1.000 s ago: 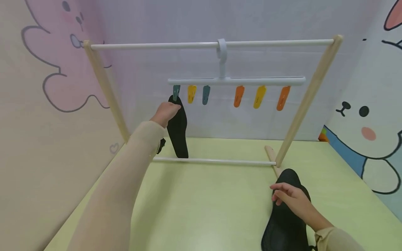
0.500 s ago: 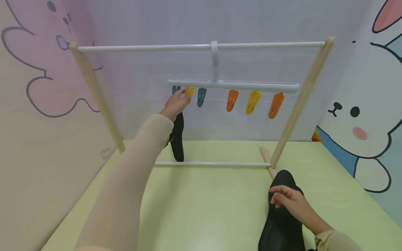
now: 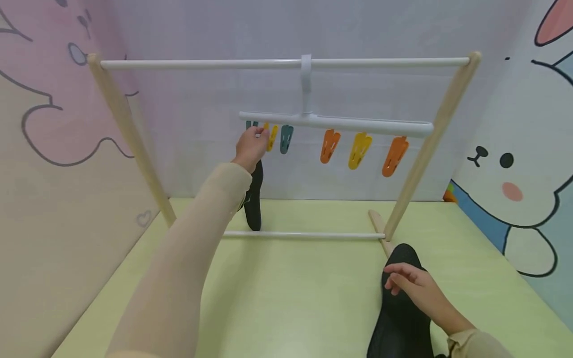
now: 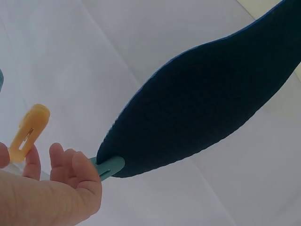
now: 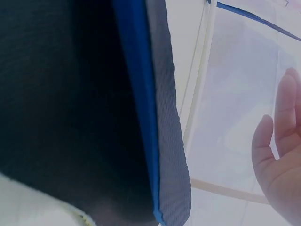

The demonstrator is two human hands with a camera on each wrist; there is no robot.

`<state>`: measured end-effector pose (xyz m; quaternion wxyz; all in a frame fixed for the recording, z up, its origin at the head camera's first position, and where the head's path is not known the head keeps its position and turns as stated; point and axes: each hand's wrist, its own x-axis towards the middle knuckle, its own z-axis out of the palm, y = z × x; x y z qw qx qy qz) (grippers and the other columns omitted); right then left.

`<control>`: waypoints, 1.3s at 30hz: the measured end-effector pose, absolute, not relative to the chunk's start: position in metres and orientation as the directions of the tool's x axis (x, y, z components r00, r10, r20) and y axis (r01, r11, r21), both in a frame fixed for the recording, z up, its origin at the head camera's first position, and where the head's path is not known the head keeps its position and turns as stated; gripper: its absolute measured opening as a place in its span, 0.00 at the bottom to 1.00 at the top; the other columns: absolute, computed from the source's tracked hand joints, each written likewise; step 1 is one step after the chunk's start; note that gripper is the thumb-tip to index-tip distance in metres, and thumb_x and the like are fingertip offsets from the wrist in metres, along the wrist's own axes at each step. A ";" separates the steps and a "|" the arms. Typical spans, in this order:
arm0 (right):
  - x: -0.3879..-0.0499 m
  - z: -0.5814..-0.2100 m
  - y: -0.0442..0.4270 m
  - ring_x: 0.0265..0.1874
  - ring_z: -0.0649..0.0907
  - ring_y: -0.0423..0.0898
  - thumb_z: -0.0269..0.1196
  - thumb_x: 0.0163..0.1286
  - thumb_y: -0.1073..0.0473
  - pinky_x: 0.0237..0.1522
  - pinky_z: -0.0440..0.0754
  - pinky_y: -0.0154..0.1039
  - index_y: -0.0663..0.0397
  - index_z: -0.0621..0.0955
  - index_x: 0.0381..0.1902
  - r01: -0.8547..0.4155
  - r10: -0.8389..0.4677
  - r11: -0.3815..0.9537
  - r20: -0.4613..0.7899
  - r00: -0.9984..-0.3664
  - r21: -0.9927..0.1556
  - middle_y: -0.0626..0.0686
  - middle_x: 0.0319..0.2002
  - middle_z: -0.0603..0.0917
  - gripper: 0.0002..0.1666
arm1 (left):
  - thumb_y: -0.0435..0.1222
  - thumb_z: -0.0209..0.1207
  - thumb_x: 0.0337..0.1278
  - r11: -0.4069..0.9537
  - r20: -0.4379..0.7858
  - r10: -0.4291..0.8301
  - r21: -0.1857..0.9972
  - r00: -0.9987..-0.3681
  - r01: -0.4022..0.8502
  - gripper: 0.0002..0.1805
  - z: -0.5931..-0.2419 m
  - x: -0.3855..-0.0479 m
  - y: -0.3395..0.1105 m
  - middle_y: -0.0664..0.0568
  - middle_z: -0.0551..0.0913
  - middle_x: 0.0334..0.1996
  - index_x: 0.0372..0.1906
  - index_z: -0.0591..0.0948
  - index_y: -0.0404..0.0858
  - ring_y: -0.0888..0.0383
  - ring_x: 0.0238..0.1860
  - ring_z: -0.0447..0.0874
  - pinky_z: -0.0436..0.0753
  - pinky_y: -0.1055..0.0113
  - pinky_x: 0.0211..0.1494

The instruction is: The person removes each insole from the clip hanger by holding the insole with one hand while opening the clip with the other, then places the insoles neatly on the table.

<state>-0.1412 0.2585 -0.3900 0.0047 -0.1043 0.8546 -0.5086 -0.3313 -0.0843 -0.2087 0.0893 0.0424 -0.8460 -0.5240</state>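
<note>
My left hand (image 3: 252,147) reaches up under the white hanger (image 3: 358,122). Its fingertips pinch the yellow clip (image 4: 29,132), second from the left. Beside that hand, a teal clip (image 4: 109,168) holds the end of a hanging black insole (image 4: 188,103), which the hand and sleeve partly cover in the head view. My right hand (image 3: 413,287) hovers over or lightly touches black insoles (image 3: 400,323) at the lower right, fingers loosely curled around nothing. Close to the right wrist camera, a dark insole with a blue edge (image 5: 141,103) fills the left side.
A wooden rack with a white top rod (image 3: 201,64) carries the hanger. Further clips hang along it, among them a teal clip (image 3: 286,139) and an orange clip (image 3: 395,156). A low white rod (image 3: 309,235) spans the yellow-green table (image 3: 286,288). Cartoon-printed walls surround it.
My left hand has risen from the hanging insole to the yellow clip. The hanger has swivelled slightly, its right end coming nearer. The right hand stays over the insoles.
</note>
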 end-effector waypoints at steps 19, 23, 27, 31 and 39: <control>-0.153 -0.391 0.262 0.25 0.80 0.41 0.50 0.74 0.71 0.31 0.79 0.32 0.79 0.74 0.47 -0.262 -0.225 0.403 0.182 -0.957 -0.877 0.44 0.27 0.81 0.12 | 0.52 0.51 0.65 0.555 0.205 -0.301 0.832 -0.931 0.004 0.28 -0.223 -0.317 -0.143 0.42 0.74 0.54 0.59 0.70 0.34 0.45 0.55 0.69 0.68 0.53 0.58; -0.154 -0.391 0.266 0.25 0.80 0.42 0.50 0.73 0.71 0.31 0.79 0.32 0.79 0.74 0.47 -0.265 -0.219 0.416 0.187 -0.958 -0.870 0.44 0.27 0.81 0.12 | 0.50 0.51 0.68 0.482 0.205 -0.163 0.870 -0.965 0.104 0.30 -0.225 -0.318 -0.149 0.41 0.70 0.63 0.66 0.67 0.35 0.45 0.63 0.67 0.67 0.51 0.64; -0.154 -0.389 0.266 0.26 0.80 0.42 0.49 0.74 0.71 0.32 0.79 0.32 0.79 0.74 0.48 -0.239 -0.213 0.423 0.160 -0.964 -0.874 0.44 0.27 0.81 0.13 | 0.48 0.49 0.71 0.435 0.225 -0.077 0.884 -0.971 0.170 0.28 -0.224 -0.319 -0.145 0.41 0.70 0.65 0.68 0.67 0.36 0.46 0.66 0.65 0.63 0.50 0.67; -0.155 -0.387 0.266 0.26 0.80 0.42 0.49 0.75 0.69 0.32 0.79 0.32 0.79 0.74 0.48 -0.221 -0.209 0.419 0.143 -0.967 -0.881 0.45 0.27 0.81 0.13 | 0.46 0.48 0.72 0.427 0.241 -0.077 0.885 -0.968 0.186 0.26 -0.226 -0.321 -0.139 0.41 0.72 0.63 0.67 0.67 0.36 0.47 0.64 0.67 0.65 0.52 0.65; -0.158 -0.385 0.265 0.25 0.80 0.43 0.50 0.74 0.70 0.31 0.78 0.32 0.77 0.75 0.45 -0.269 -0.223 0.403 0.191 -0.956 -0.875 0.44 0.27 0.81 0.11 | 0.43 0.46 0.74 0.376 0.268 -0.051 0.897 -0.962 0.230 0.25 -0.233 -0.324 -0.139 0.39 0.73 0.59 0.65 0.69 0.30 0.50 0.59 0.68 0.66 0.57 0.65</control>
